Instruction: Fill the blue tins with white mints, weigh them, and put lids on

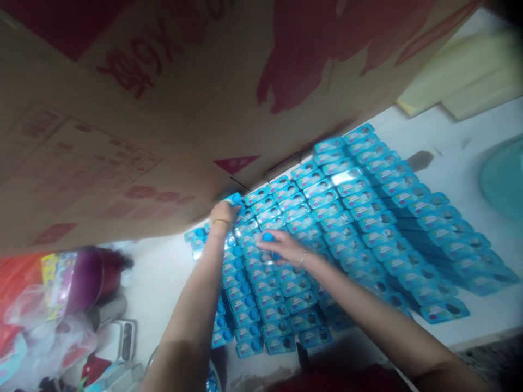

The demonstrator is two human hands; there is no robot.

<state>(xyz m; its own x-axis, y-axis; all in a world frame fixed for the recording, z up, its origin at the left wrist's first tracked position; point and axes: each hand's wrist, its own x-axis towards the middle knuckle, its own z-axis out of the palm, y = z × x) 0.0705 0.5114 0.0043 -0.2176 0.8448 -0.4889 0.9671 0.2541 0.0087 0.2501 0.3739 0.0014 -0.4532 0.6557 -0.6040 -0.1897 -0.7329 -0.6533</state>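
Observation:
Rows of small light-blue boxes (327, 212), most with a round dark opening on top, cover the surface in front of me. My right hand (284, 247) is over the middle rows, its fingers closed around small round blue pieces (267, 237) that look like caps. At the far left end of the rows, my left hand (223, 213) rests against a blue box (231, 198) with its fingers curled; what they grip is partly hidden. Round blue pieces (255, 316) fill the openings of several boxes in the left columns.
A large cardboard carton (183, 125) with red print looms over the far side, close to my left hand. Plastic bags (69, 337) and a purple round object (85, 277) lie at left. Yellowish flat sheets (469, 76) are at upper right, a teal round object (504, 174) at right.

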